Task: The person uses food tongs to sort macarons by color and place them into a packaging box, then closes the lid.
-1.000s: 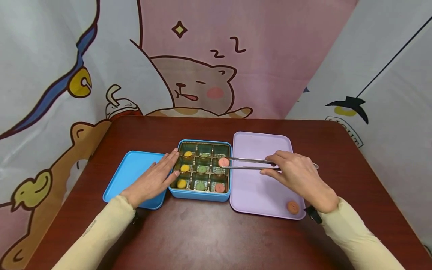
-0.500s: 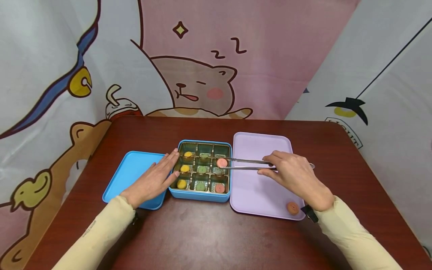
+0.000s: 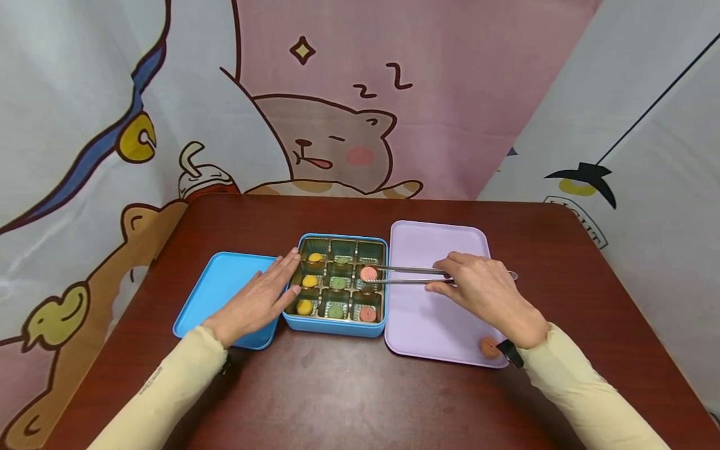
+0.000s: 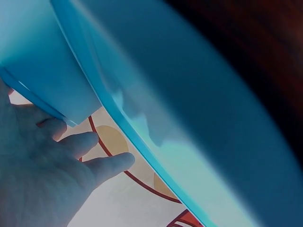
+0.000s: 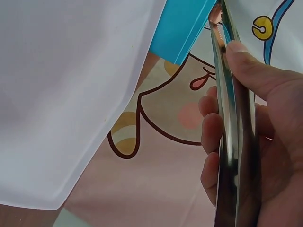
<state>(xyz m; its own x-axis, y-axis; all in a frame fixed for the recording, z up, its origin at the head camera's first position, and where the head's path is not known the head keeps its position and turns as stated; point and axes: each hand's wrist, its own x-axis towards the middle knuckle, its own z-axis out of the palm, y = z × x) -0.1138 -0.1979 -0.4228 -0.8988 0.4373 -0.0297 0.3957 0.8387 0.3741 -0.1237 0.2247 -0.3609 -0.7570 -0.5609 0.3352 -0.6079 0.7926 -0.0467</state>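
Head view: small, round pink disc (image 3: 368, 274) between slim silvery tongs (image 3: 413, 270).

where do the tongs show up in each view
Head: tongs just right of centre, in the right hand, tips over the blue box.
Left wrist: not in it.
Right wrist: right of centre, running top to bottom.
Shared landmark: the blue box, centre in head, upper left in left wrist, top in right wrist.
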